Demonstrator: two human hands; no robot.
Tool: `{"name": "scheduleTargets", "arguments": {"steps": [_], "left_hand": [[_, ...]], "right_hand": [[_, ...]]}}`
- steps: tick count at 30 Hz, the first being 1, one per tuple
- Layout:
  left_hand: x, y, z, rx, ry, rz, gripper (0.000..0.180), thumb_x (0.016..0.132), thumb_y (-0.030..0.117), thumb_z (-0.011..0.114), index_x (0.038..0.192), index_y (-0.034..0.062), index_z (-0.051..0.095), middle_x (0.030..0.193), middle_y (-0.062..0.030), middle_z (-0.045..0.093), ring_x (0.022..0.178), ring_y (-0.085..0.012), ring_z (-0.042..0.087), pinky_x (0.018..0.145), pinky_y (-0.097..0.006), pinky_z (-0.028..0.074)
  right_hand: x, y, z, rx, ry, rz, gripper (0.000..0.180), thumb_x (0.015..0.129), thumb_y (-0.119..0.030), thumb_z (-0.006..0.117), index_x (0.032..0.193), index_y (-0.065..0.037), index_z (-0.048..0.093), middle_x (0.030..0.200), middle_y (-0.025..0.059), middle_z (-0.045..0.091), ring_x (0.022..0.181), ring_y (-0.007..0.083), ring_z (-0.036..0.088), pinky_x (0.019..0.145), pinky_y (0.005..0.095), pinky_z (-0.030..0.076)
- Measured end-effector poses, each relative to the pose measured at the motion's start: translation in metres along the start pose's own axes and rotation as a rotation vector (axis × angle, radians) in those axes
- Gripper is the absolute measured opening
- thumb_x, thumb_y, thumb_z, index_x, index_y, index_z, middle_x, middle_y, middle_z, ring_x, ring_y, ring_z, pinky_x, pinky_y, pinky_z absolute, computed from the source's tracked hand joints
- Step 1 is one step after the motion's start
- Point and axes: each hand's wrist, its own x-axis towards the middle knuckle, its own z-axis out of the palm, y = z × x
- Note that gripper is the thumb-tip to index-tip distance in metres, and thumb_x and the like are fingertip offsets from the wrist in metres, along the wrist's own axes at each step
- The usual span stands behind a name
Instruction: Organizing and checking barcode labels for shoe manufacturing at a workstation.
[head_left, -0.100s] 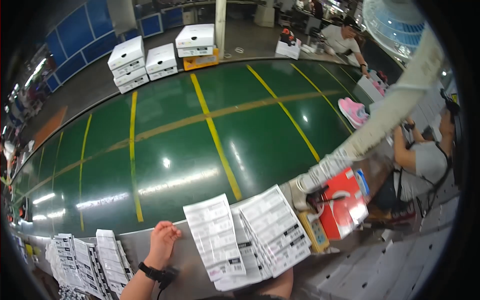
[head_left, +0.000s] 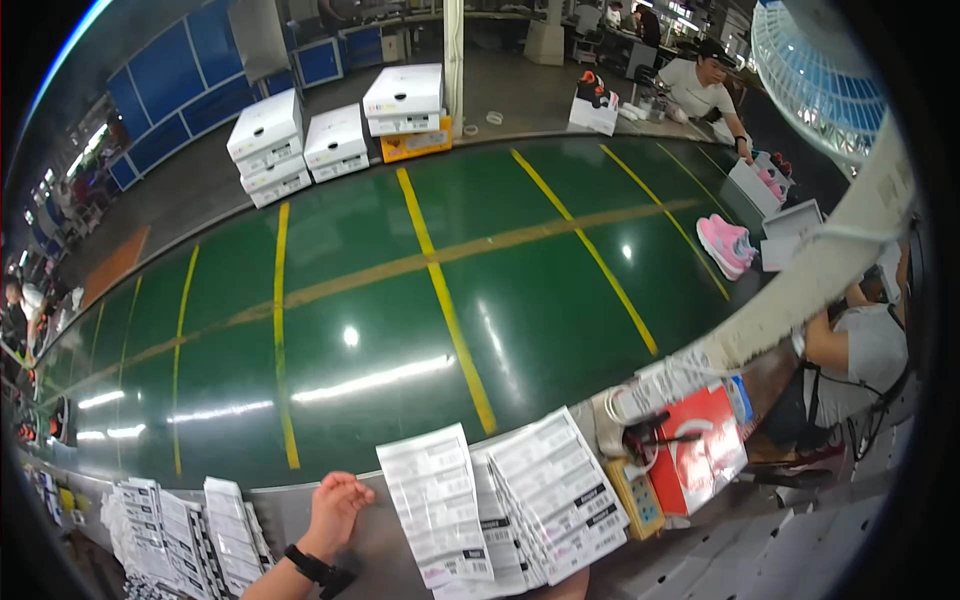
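Observation:
My left hand point(head_left: 340, 503) is above the grey table edge, with its fingers curled in and nothing seen in them. A dark band is on that wrist. To its right lies a fanned set of white label sheets point(head_left: 555, 490) with black print blocks, and a single label sheet point(head_left: 436, 505) overlaps their left side. My right forearm point(head_left: 566, 588) runs in under these sheets from the lower edge; my right hand is hidden beneath them, so its grip does not show. More stacks of label sheets point(head_left: 165, 535) lie to the left of my left hand.
Beyond the table runs a green conveyor belt point(head_left: 350, 380) with yellow lines. White shoeboxes point(head_left: 265, 130) stand along its far side. Pink shoes point(head_left: 727, 247) rest at the right, near a pale post point(head_left: 790, 290). A red box point(head_left: 695, 450) and a yellow power strip point(head_left: 640, 500) sit right of the sheets. Co-workers are at the right.
The whole view has shifted slightly, so the scene sits lower and further right. My hands and the sheets keep about the same places relative to each other.

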Motion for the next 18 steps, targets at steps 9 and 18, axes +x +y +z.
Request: {"name": "scheduleTargets", "arguments": {"steps": [9,18], "left_hand": [[-0.004,0.004,0.024,0.169,0.022,-0.078,0.006,0.087,0.0,0.053,0.093,0.0011,0.055,0.089,-0.0132,0.064,0.084,-0.0235,0.064,0.079,-0.033,0.052],[-0.156,0.127,0.168,0.37,-1.307,0.469,0.018,0.084,0.01,0.057,0.092,-0.0042,0.064,0.094,-0.0149,0.063,0.084,-0.0246,0.06,0.075,-0.033,0.048]], "right_hand": [[-0.118,-0.118,0.007,0.54,-0.441,0.238,0.047,0.085,-0.034,0.061,0.119,-0.002,0.056,0.112,0.0142,0.063,0.104,0.0235,0.059,0.092,0.0356,0.044],[-0.191,0.0,0.196,0.808,-0.819,0.475,0.038,0.09,-0.04,0.058,0.104,-0.005,0.062,0.097,0.0037,0.067,0.084,0.0163,0.062,0.075,0.0302,0.049]]}}
